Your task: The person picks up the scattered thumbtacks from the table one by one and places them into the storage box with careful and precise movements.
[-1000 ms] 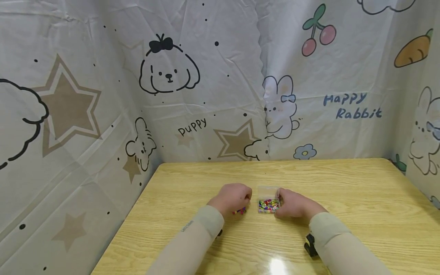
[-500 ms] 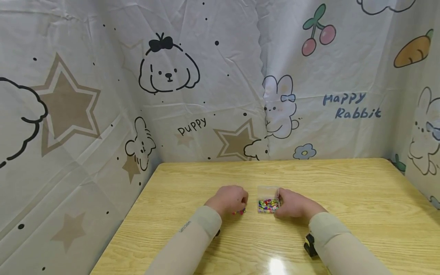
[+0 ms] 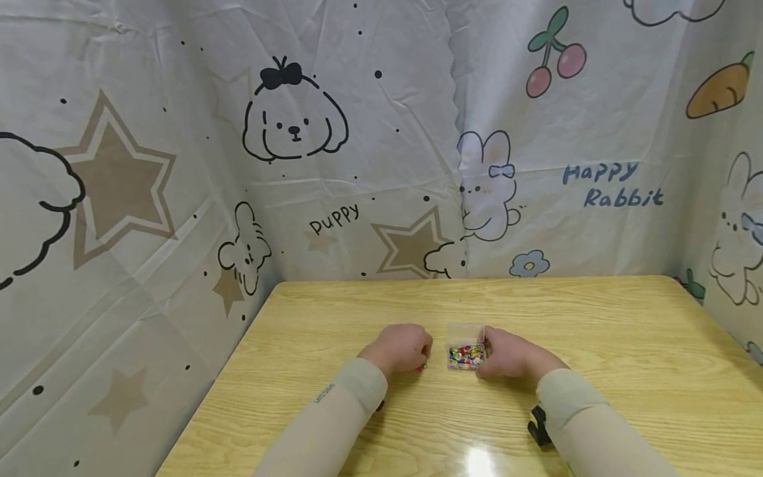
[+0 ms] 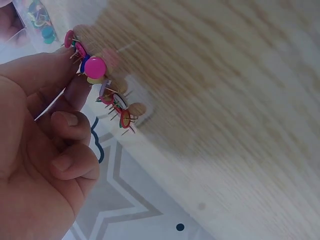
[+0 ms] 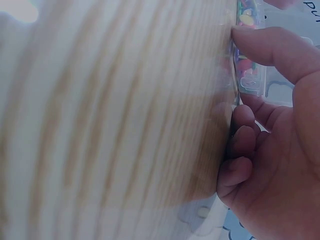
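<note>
Colourful flat-headed thumbtacks (image 4: 95, 67) lie in a small loose cluster on the wooden table, left of a clear plastic box. My left hand (image 3: 401, 348) is bent over them, ring and little fingers curled. In the left wrist view its thumb and index fingertips pinch at a pink-red tack (image 4: 69, 39) at the cluster's end. From the head view the hand hides most of the cluster. My right hand (image 3: 512, 353) grips the box (image 3: 465, 365) by its right side, thumb (image 5: 257, 42) at the near side and fingers behind. The box stands with its lid (image 3: 465, 332) raised at the back, several mixed-colour tacks inside.
The wood-grain table (image 3: 334, 305) reaches back to a white printed curtain (image 3: 393, 119), which also hangs along both sides. A black strap device (image 3: 539, 426) sits at the right wrist.
The left hand has shifted slightly left, then a little toward the near side, and now covers more of the loose tacks. Right hand and box stay in place.
</note>
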A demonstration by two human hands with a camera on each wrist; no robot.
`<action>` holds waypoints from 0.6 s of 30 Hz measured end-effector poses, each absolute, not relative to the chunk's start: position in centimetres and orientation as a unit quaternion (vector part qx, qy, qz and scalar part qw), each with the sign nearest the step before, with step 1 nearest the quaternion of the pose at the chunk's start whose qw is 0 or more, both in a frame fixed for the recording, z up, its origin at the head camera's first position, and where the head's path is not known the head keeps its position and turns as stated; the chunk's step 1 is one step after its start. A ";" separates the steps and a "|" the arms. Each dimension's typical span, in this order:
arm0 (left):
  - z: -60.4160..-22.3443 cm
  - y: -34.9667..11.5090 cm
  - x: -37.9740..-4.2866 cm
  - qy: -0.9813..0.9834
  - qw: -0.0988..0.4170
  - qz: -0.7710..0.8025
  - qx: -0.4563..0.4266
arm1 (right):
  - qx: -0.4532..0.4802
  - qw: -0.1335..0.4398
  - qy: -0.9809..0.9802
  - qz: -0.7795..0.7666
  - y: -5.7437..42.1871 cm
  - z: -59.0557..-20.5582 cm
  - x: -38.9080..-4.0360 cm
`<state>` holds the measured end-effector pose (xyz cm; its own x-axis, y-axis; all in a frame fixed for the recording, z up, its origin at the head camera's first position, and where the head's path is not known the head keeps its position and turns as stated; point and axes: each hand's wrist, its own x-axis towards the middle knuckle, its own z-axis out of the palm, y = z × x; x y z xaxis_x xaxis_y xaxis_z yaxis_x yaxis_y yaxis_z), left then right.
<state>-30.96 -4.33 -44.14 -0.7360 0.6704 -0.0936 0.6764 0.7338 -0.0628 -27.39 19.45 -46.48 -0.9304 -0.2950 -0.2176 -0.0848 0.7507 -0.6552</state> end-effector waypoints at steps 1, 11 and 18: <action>-44.2 -4.3 -30.9 0.931 0.031 -0.046 0.361 | -0.103 0.155 0.923 -0.337 19.4 -46.5 -27.4; -44.2 -4.1 -30.7 0.932 0.024 -0.048 0.360 | -0.103 0.156 0.921 -0.342 19.3 -46.3 -27.3; -43.9 -3.7 -30.5 0.923 -0.013 -0.051 0.381 | -0.102 0.156 0.922 -0.341 19.3 -46.3 -27.3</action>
<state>-30.50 -3.66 -43.93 -0.7089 0.7052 -0.0160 0.7026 0.7039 -0.1047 -27.27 19.31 -46.27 -0.9307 -0.2936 -0.2180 -0.0813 0.7474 -0.6594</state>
